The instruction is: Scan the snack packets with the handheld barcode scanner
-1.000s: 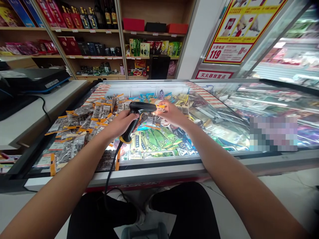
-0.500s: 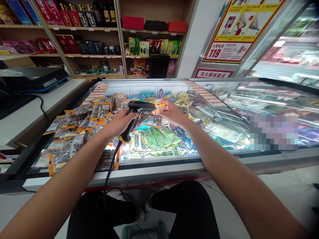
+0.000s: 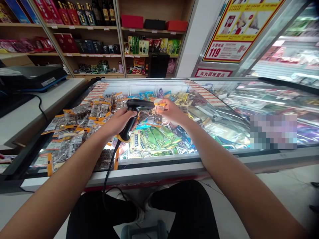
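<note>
Wrapped round the handle of a black barcode scanner point(image 3: 140, 105) is my left hand point(image 3: 122, 122); the scanner's head points right. A cable point(image 3: 109, 169) runs down from its handle. My right hand point(image 3: 171, 112) pinches a small clear snack packet point(image 3: 154, 119) with orange ends, held just in front of the scanner. Many similar orange-edged packets point(image 3: 83, 114) lie piled on the freezer's glass, left of and beneath my left arm. Below my hands, green ice-cream packs point(image 3: 159, 136) show through the glass.
The chest freezer point(image 3: 159, 162) spans the space before my legs. On the left stands a counter point(image 3: 47, 103) with a dark flat device point(image 3: 32, 78). Shelves point(image 3: 92, 54) of bottles and boxes rise behind. A yellow-red poster point(image 3: 231, 36) hangs at right. A stool point(image 3: 144, 230) is below me.
The scanner and my left hand have shifted very slightly left and up. My right hand keeps its pinch on the snack packet, almost unmoved.
</note>
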Motion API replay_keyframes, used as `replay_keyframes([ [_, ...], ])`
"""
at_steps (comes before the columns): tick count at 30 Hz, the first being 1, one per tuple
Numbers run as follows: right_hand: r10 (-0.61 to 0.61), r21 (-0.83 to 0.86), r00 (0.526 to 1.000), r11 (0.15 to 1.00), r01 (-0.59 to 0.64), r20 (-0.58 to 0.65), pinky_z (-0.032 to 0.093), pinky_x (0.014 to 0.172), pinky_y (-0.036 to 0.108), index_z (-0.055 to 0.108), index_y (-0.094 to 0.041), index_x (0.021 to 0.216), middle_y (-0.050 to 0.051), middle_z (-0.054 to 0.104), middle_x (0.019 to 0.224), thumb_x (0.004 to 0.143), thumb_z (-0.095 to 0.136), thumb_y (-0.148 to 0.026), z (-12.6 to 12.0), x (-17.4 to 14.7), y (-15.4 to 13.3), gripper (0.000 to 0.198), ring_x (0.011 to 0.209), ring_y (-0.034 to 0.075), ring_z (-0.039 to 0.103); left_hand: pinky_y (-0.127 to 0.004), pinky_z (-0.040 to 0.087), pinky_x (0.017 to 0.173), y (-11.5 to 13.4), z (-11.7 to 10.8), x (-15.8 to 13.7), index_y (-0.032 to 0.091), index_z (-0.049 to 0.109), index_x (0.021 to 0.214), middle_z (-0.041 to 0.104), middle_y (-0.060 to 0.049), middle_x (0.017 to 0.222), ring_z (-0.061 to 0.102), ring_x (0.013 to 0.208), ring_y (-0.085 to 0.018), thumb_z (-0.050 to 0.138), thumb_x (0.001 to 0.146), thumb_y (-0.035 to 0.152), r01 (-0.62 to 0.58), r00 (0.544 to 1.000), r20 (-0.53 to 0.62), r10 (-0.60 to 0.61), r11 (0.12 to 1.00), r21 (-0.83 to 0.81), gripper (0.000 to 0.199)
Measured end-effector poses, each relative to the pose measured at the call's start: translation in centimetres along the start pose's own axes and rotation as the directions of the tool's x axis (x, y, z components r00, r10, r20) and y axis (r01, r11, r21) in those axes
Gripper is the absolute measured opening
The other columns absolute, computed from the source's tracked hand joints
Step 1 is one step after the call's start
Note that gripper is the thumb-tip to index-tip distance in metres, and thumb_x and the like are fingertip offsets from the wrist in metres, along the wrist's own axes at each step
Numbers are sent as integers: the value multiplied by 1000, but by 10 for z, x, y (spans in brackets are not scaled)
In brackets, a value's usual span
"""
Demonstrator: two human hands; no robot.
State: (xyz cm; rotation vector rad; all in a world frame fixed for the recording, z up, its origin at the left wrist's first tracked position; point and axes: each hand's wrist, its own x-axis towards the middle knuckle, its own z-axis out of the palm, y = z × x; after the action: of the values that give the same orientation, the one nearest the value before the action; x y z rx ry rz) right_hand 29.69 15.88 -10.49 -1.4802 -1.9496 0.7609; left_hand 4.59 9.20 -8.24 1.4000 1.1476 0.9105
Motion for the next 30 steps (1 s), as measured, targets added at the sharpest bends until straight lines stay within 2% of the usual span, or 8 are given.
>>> replay_keyframes([
  [8,71,-9,997,997,-71,0,39,56,33,50,-24,124,5,62,84,87,67,-38,-1,-1,-5,43,66,21,58,-29,42,50,-5,-3,2,19,58,81,62,-3,64,55,50,-16,58,85,45,-46,999,18,46,999,15,27],
  [15,64,0,998,998,-64,-8,38,54,32,51,-25,126,5,61,85,88,66,-43,-2,-1,-3,45,66,20,55,-29,42,49,-1,-2,0,19,58,79,63,-3,65,55,50,-16,59,84,45,-15,1000,2,15,1000,18,27],
  [23,69,-8,997,998,-69,-29,41,58,33,50,-23,129,5,62,88,86,68,-38,-3,-4,-7,49,71,21,58,-29,41,47,0,1,-2,19,57,82,63,-4,65,55,50,-16,64,78,46,-5,999,-44,5,1000,3,28],
  [30,8,1,999,1000,-8,-50,43,63,34,50,-24,123,5,62,90,85,68,-37,1,2,4,43,75,22,59,-28,42,48,-3,-3,2,19,57,81,63,-3,64,55,51,-16,59,84,45,-14,998,-62,17,999,37,26],
])
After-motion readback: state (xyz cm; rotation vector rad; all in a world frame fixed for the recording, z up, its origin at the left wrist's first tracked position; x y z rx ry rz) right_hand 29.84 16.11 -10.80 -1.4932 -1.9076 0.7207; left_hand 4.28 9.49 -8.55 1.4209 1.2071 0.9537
